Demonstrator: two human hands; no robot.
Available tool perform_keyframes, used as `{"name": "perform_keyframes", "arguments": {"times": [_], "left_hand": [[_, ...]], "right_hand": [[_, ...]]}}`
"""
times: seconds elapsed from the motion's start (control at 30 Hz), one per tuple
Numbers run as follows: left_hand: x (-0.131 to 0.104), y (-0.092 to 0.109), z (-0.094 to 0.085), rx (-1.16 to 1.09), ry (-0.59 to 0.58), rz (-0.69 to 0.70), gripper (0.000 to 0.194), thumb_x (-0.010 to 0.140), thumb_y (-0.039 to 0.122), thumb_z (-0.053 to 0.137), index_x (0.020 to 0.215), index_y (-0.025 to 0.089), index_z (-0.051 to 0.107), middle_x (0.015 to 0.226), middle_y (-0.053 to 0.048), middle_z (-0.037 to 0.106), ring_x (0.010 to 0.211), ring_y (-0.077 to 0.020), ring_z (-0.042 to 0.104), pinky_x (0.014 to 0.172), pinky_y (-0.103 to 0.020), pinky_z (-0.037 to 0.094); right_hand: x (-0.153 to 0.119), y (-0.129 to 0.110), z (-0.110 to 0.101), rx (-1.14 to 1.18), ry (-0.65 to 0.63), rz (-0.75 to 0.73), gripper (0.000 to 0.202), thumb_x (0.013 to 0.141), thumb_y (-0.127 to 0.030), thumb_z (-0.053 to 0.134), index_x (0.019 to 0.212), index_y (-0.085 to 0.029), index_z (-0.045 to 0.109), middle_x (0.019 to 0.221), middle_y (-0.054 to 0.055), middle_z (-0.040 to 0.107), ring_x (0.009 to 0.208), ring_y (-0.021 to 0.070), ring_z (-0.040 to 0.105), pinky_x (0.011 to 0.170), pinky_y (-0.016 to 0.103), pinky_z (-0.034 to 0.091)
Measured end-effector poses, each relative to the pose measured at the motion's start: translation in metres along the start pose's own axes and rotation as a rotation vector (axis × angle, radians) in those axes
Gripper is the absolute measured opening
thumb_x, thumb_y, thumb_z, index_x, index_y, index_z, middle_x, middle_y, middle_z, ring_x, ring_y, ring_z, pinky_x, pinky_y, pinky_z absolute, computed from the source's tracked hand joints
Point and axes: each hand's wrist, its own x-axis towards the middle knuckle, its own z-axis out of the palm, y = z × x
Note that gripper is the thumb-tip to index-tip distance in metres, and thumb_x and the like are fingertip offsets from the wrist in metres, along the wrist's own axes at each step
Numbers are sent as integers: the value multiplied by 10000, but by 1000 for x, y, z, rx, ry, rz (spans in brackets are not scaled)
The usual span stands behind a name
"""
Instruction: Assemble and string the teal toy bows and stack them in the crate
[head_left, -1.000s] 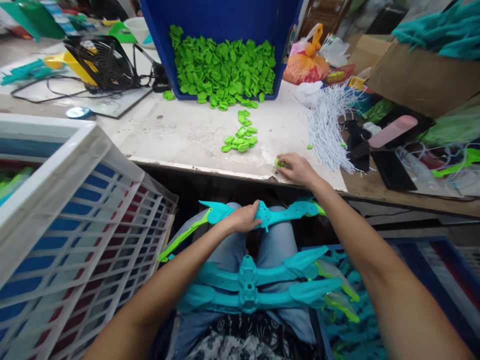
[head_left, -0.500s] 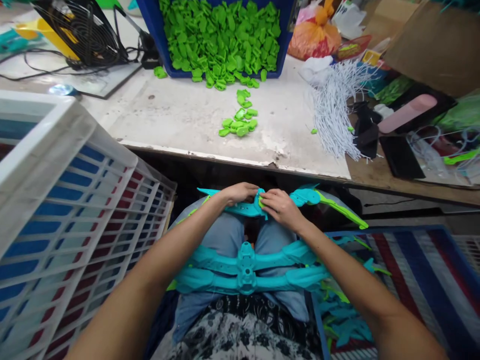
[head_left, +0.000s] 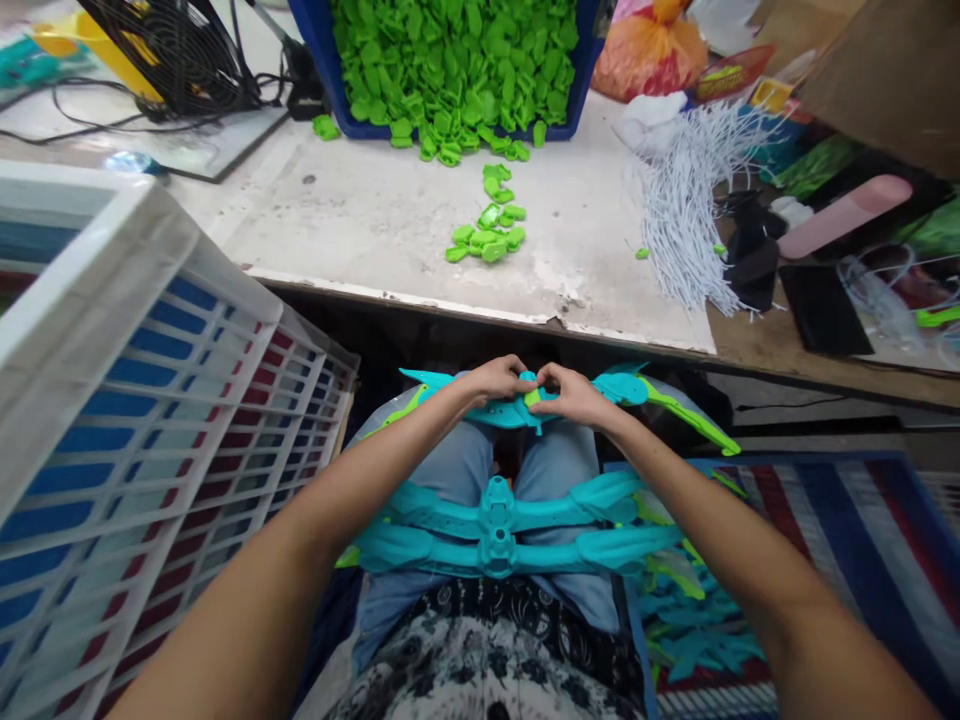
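A turquoise, bow-shaped plastic part with green tips point(head_left: 501, 413) lies across my knees. My left hand point(head_left: 501, 380) is closed on it just left of its middle. At that middle sits a small green plastic piece point(head_left: 532, 397), which my right hand point(head_left: 574, 397) pinches between thumb and fingers from the right. Fingertips of both hands nearly meet there, so part of the piece is hidden. Closer to my body, two more turquoise bow-shaped parts point(head_left: 499, 553) rest side by side on my thighs.
Ahead on the worn white table point(head_left: 360, 220) are a blue bin point(head_left: 321, 70) of green pieces and a small loose heap point(head_left: 487, 243). White strings point(head_left: 682, 220) lie to the right. A white crate point(head_left: 161, 240) stands at left; more turquoise parts point(head_left: 697, 620) lie low at right.
My right hand has shifted from lying flat over the bow's middle to a pinch around the green piece. My left fingertips have come in closer to it. The view has tilted slightly.
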Motion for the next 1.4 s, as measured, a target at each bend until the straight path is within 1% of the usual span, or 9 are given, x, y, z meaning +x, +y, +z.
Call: {"name": "perform_keyframes", "arguments": {"times": [0.27, 0.33, 0.5, 0.6, 0.7, 0.87, 1.07, 1.23, 1.4], "left_hand": [[-3, -4, 6, 282, 152, 162, 247, 763, 245, 656, 954, 149, 533, 723, 16, 565, 678, -132, 550, 598, -228, 434], [-10, -7, 11, 461, 245, 295, 250, 803, 261, 618, 1013, 153, 538, 869, -33, 608, 813, -172, 577, 707, -269, 460], [-39, -17, 33, 1019, 346, 572, 394, 857, 434, 541, 1094, 120, 541, 1214, -166, 522, 1113, -293, 479, 886, -387, 429], [-47, -25, 39, 1207, 296, 586, 652, 806, 437, 612, 1313, 102, 375, 1389, -198, 378, 1168, -321, 447, 898, -413, 425], [-46, -24, 33, 1282, 267, 519, 463, 891, 213, 454, 1338, 147, 356, 1405, -167, 378, 1047, -265, 546, 818, -381, 457], [-45, 10, 9, 1050, 125, 461, 339, 808, 305, 605, 1114, 162, 575, 1100, -103, 583, 906, -237, 601, 731, -301, 465], [-22, 29, -11, 564, -271, 230, 328, 683, 397, 697, 852, 119, 660, 721, -11, 621, 701, -169, 575, 612, -235, 408], [1, 12, -10, 220, -397, 57, 357, 608, 402, 742, 797, 107, 675, 693, -27, 642, 640, -159, 581, 602, -258, 441], [5, 8, -10, 3, -478, -66, 468, 517, 473, 814, 772, 103, 682, 670, -45, 652, 564, -163, 583, 546, -281, 454]], "right_hand": [[6, -25, -18, -203, -88, -83, 282, 589, -301, 752, 807, -199, 605, 703, -20, 623, 635, 132, 543, 567, 223, 370], [18, -45, -31, -287, 49, -193, 107, 731, -286, 639, 804, -207, 636, 724, 7, 641, 661, 150, 564, 609, 246, 392], [97, -86, -54, -424, 602, -429, 232, 839, -224, 515, 1026, -178, 645, 970, 102, 612, 909, 245, 536, 804, 356, 426], [142, -96, -48, -573, 591, -518, 285, 815, -216, 558, 1090, -179, 625, 1065, 126, 555, 985, 270, 471, 812, 371, 420], [155, -99, -40, -689, 568, -543, 241, 843, -219, 522, 1050, -155, 626, 1047, 139, 560, 982, 278, 450, 799, 371, 398], [120, -89, -58, -710, 622, -384, 291, 867, -303, 493, 1053, -120, 622, 1011, 157, 602, 967, 295, 487, 809, 393, 383], [73, -52, -87, -756, 515, -46, 341, 851, -392, 508, 978, -118, 666, 942, 152, 644, 919, 285, 556, 779, 366, 424], [71, -19, -107, -596, 448, -397, 458, 786, -392, 616, 1156, -122, 607, 1145, 153, 607, 1062, 280, 528, 907, 403, 424], [57, -7, -103, -442, 475, -545, 205, 842, -280, 542, 908, -163, 697, 1014, 112, 672, 958, 239, 575, 881, 385, 447]]}}
